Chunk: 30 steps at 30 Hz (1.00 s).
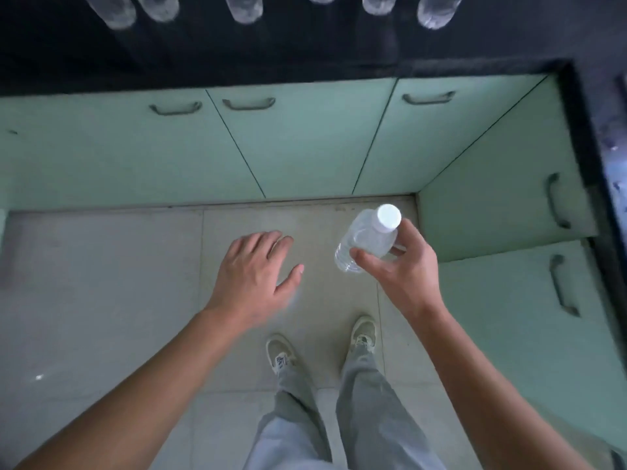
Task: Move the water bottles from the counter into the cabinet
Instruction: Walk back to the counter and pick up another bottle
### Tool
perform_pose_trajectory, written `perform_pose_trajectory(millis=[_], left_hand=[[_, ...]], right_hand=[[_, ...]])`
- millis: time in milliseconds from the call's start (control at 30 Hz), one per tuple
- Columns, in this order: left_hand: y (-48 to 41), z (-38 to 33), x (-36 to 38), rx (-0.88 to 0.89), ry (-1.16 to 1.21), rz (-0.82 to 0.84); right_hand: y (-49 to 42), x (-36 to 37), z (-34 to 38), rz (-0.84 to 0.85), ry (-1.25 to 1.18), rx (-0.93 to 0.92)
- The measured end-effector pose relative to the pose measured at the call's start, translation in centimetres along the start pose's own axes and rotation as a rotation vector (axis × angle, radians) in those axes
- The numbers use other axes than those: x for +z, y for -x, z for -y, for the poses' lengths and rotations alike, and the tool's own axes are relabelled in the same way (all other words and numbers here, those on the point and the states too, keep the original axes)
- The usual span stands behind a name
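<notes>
The right hand [403, 276] is gripping a bottle [366, 240], so the spread left hand [252, 269] should be opening a door [305, 140] below the counter [305, 56] edge.

clear white-capped bottle [368, 240], tilted, held above floor

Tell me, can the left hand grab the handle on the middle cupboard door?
Probably yes. The left hand is open and empty, and nothing lies between it and the handle on the shut door.
</notes>
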<state>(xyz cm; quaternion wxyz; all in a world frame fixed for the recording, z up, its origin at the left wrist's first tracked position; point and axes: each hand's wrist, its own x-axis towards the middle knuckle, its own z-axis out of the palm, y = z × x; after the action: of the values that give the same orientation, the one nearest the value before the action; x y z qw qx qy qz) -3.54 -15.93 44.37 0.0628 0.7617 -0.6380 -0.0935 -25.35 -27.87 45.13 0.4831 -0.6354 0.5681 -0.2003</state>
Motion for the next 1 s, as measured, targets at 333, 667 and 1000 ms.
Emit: perform_pose_trajectory(millis=[333, 667, 1000], left_hand=[[5.3, -10.5, -13.3, -0.037, 0.008, -0.217], [6.5, -12.4, -15.8, -0.089, -0.017, -0.286], [4.4, -8.2, -17.6, -0.157, -0.019, -0.311]], right_hand=[[10.3, -12.7, 8.7, 0.013, -0.058, -0.055], [9.2, -15.0, 11.0, 0.068, -0.012, -0.182], [4.4, -12.7, 16.7, 0.120, 0.018, -0.262]])
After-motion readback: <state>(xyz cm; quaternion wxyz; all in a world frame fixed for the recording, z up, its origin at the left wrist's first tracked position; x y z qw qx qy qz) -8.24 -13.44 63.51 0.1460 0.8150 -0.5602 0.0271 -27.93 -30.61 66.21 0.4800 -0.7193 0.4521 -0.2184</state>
